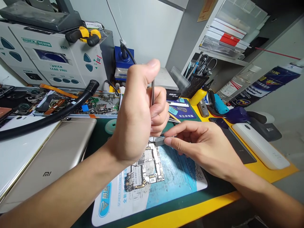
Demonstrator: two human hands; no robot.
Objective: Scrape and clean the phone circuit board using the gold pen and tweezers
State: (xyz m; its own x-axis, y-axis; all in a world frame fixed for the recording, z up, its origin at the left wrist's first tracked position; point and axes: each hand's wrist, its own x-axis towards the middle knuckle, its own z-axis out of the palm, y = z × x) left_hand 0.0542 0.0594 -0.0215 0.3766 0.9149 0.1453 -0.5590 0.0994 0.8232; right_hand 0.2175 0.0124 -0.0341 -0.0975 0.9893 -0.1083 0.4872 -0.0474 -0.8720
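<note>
My left hand [142, 110] is closed in a fist, thumb up, around slim metal tweezers [153, 91] held upright over the work mat. Most of the tweezers is hidden by the fingers. Between thumb and forefinger, my right hand [201, 142] pinches a small grey block [160, 141] at the top edge of a phone circuit board [154, 164]. Whether the block touches the board I cannot tell. The board lies flat on a white and blue printed mat [180, 177], its left part covered by my left wrist.
At the left, a hot air station [59, 60] stands behind a black hose [64, 114], a tray of phone parts [102, 104] and a gold phone back [68, 142]. A yellow bottle [198, 96], a pen holder [196, 84] and a white power bank [261, 147] sit right.
</note>
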